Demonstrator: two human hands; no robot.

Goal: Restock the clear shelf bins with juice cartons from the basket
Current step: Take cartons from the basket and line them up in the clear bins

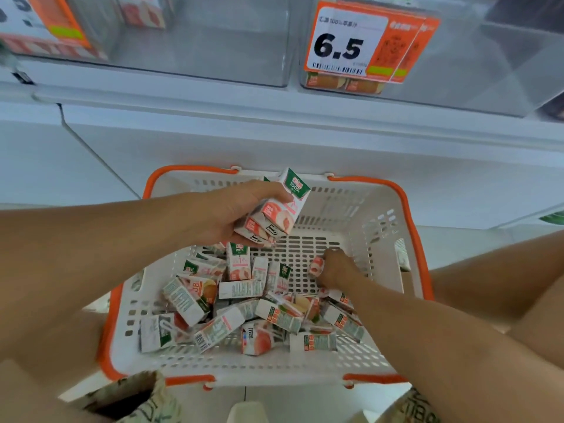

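several juice cartons are clamped in the left hand above the basket; another carton is closed on by the right hand; lifting clear before shelving is advised

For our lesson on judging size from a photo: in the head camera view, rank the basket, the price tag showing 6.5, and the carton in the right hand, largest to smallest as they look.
1. basket
2. price tag, though it looks blurred and sits at a different distance from the camera
3. carton pinched in the right hand, mostly hidden
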